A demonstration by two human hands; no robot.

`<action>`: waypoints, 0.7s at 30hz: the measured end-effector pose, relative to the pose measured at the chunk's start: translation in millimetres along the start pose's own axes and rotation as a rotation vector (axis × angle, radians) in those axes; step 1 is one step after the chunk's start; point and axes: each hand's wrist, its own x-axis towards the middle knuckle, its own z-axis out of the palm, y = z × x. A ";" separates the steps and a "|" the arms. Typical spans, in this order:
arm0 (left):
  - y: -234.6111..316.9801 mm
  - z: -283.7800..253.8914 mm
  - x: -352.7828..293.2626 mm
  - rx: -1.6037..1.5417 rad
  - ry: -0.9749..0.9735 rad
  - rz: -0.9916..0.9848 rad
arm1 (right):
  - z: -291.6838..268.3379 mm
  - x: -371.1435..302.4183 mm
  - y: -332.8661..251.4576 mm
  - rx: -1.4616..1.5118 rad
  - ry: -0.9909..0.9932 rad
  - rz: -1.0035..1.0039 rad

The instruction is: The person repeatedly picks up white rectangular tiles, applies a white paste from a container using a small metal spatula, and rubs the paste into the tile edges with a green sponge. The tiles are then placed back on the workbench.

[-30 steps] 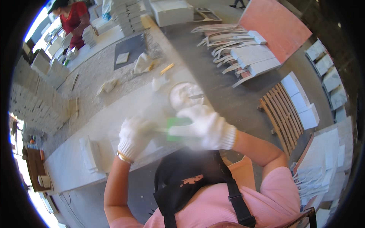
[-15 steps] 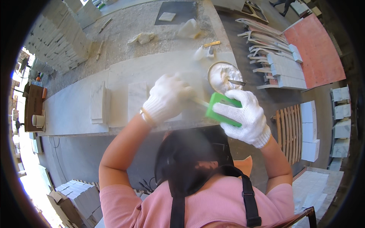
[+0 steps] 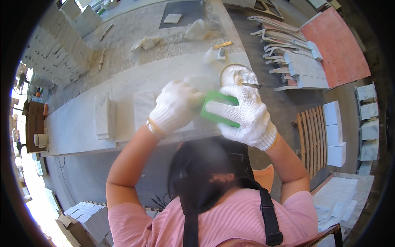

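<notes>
A single head-worn fisheye looks steeply down from close above the person's own hair and pink shirt at 6 o'clock, facing the long white workbench [image 3: 78, 127] that runs from 9 toward 1 o'clock, edges bending near the rim.

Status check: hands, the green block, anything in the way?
Both gloved: left hand closed, tip at green block. Right hand grips block. Round bowl behind; nothing blocking.

Two gloved hands, left [image 3: 175, 108] and right [image 3: 242, 117]; one green block [image 3: 218, 108]; one round white bowl [image 3: 238, 75]; two stone slabs [image 3: 103, 115] at left on the bench [image 3: 74, 127].
</notes>
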 end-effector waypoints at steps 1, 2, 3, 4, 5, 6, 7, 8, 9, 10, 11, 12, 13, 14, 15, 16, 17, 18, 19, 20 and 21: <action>-1.2 -0.6 -0.3 -0.034 -0.005 -0.004 | -4.3 -2.3 -0.4 0.008 0.068 -0.013; -1.4 -0.8 -1.1 -0.069 0.012 0.002 | -6.3 -6.1 0.6 0.013 0.075 -0.006; -1.4 -0.3 -1.1 -0.103 0.016 -0.001 | -11.4 -11.8 1.3 0.033 0.123 -0.026; -1.6 0.2 -1.3 -0.101 0.021 0.003 | -19.4 -21.2 2.0 0.021 0.083 0.002; -1.1 0.7 -1.6 -0.090 0.013 -0.007 | -15.1 -23.3 4.6 -0.006 0.000 0.041; -0.1 0.8 -2.5 -0.076 -0.008 -0.009 | -18.0 -29.5 5.4 0.012 0.069 0.012; -0.8 0.1 -1.6 -0.092 0.004 0.000 | -8.7 -27.3 9.1 0.015 0.041 0.036; -1.4 -0.7 -1.6 -0.105 0.016 0.011 | -3.0 -26.4 11.0 0.029 0.057 0.038; -0.7 -0.8 -1.3 -0.111 0.032 0.017 | 0.6 -24.4 13.0 -0.006 -0.009 0.050; -0.3 -0.8 -0.9 -0.089 0.017 0.016 | 6.3 -21.0 14.3 0.025 0.062 -0.002; 0.2 -1.0 -0.8 -0.057 0.004 0.010 | 0.9 -23.7 13.4 0.028 0.027 0.005; 0.2 -1.1 -0.7 -0.030 -0.011 0.006 | 7.7 -18.6 14.2 0.022 -0.045 0.036; -0.2 -1.4 -1.3 -0.046 -0.009 0.009 | -2.1 -24.1 12.1 0.043 -0.077 0.082; -0.9 -1.2 -1.1 -0.062 0.001 0.009 | -6.8 -26.7 10.5 0.018 -0.001 0.050; -1.4 -0.6 -0.9 -0.074 0.004 -0.004 | -9.5 -29.4 9.5 0.028 0.025 0.048; -1.6 0.0 -0.5 -0.088 0.023 -0.001 | -15.8 -33.8 7.5 0.042 0.055 0.048; -1.0 -0.1 -1.4 -0.094 0.025 -0.004 | -9.4 -30.8 8.0 0.083 0.055 0.074; -0.4 -0.4 -1.5 -0.093 0.011 0.000 | -14.9 -34.9 5.9 0.053 0.015 0.098; -0.8 -0.9 -0.7 -0.105 0.018 0.006 | -5.9 -28.6 8.0 0.031 0.013 0.094; -0.8 -1.5 -0.5 -0.114 0.011 0.010 | -0.4 -26.0 8.9 0.014 -0.004 0.097; -0.2 -2.0 -0.5 -0.118 0.018 0.017 | 1.4 -21.9 9.4 -0.040 -0.035 0.060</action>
